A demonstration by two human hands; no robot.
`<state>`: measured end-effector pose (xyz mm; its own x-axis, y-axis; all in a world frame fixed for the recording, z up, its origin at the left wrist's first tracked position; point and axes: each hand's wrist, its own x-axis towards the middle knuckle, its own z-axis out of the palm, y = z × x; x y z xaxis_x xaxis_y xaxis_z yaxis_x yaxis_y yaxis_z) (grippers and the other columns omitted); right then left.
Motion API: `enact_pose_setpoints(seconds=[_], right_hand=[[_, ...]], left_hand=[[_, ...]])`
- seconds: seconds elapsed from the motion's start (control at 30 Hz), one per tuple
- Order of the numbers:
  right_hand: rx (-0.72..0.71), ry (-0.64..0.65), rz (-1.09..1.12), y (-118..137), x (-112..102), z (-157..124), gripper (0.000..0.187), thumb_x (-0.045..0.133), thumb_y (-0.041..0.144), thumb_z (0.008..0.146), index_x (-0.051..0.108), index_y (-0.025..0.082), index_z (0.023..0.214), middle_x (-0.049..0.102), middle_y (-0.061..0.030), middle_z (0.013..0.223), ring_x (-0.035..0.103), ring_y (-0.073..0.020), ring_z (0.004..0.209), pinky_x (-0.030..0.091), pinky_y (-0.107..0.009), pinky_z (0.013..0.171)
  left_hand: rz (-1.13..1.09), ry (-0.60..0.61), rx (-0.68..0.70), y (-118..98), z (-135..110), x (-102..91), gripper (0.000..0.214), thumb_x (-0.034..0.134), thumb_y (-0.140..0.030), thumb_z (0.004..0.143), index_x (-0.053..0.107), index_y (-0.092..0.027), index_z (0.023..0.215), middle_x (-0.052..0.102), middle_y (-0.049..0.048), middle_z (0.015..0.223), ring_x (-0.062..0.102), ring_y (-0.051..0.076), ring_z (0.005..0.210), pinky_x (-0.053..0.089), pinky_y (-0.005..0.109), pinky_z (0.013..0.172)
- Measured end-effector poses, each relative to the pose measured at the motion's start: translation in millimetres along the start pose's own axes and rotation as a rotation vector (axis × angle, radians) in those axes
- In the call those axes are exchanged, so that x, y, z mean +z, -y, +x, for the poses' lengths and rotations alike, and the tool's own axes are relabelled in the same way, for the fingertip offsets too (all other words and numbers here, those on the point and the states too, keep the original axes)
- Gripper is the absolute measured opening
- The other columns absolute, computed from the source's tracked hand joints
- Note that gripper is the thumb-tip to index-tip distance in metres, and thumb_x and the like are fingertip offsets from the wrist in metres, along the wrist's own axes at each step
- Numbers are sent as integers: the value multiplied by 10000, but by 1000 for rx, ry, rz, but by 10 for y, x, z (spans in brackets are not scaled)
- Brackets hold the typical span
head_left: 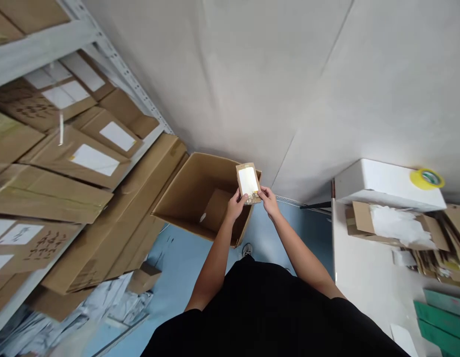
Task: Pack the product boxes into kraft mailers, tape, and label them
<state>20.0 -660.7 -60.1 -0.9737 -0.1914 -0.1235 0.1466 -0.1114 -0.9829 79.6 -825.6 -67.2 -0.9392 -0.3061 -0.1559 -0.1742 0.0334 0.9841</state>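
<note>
A small flat brown cardboard package (248,181) with a white label on its face is held between both my hands, clear tape shining along its lower edge. My left hand (235,206) is closed on its lower left corner, the thumb on top. At the lower right corner, my right hand (268,201) pinches the edge. Below and to the left stands a large open cardboard box (189,186), and the package overlaps its right rim in this view. A brown piece of cardboard (218,208) lies inside that box.
Shelving (40,52) full of labelled cartons (96,158) runs along the left. To the right, a white table (360,282) bears a white box (386,183), a yellow tape roll (427,178), an open carton (360,218) and green pieces (438,322). A grey wall (270,74) rises ahead.
</note>
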Motion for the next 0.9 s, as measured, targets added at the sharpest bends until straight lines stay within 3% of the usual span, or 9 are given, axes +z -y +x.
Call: enact_pose_setpoints(seconds=[0.1,0.2,0.27,0.43,0.53,0.67,0.8,0.9], right_hand=[[2,54,-75,-178,393,139,596,736,600,808,693,234,1277,739,-95,1302,642,-303,1274,488,-492,1130],[33,-36,-179,-316,578,239,696,727,575,816,608,245,1417,627,-116,1478,535,-303,1421,397,-520,1211],[58,-76,-205,-350,601,274,715,710,554,831,572,243,1460,574,-130,1533,514,-303,1444,380,-534,1222],[5,-40,-177,-191,488,251,678,717,524,837,590,250,1444,559,-124,1548,554,-305,1406,422,-535,1197],[-41,-41,-164,10,361,199,633,700,511,860,600,259,1432,573,-115,1536,568,-303,1387,435,-536,1186],[-72,-89,-173,299,61,102,582,704,488,865,624,270,1399,586,-104,1523,581,-308,1367,457,-529,1161],[-107,-173,-180,563,-451,-82,555,704,487,873,638,284,1385,607,-96,1499,581,-320,1363,468,-532,1137],[-147,-283,-153,729,-971,-297,536,717,484,869,656,294,1366,628,-89,1471,575,-327,1368,480,-521,1123]], left_hand=[[87,-93,-68,56,0,-404,682,670,-552,929,555,-246,1527,638,71,1479,542,311,1428,400,460,1212],[218,-238,-103,59,1,-670,731,669,-545,934,489,-236,1571,434,113,1652,332,313,1569,266,470,1283],[246,-307,-91,33,6,-778,725,640,-532,957,455,-226,1588,365,125,1689,290,294,1588,230,455,1297],[160,-304,-48,-91,67,-814,630,596,-526,988,488,-274,1556,436,101,1652,398,293,1532,333,454,1253],[108,-257,-5,-186,153,-668,606,584,-523,999,497,-279,1547,469,104,1629,457,289,1490,379,452,1225],[59,-166,47,-342,270,-289,584,597,-515,997,524,-274,1524,517,120,1587,500,286,1453,407,453,1208],[42,-52,95,-527,306,287,554,595,-502,1001,551,-266,1501,551,123,1554,514,283,1442,398,453,1219],[42,82,130,-664,265,871,542,593,-498,1002,567,-261,1488,557,111,1553,518,287,1440,397,451,1223]])
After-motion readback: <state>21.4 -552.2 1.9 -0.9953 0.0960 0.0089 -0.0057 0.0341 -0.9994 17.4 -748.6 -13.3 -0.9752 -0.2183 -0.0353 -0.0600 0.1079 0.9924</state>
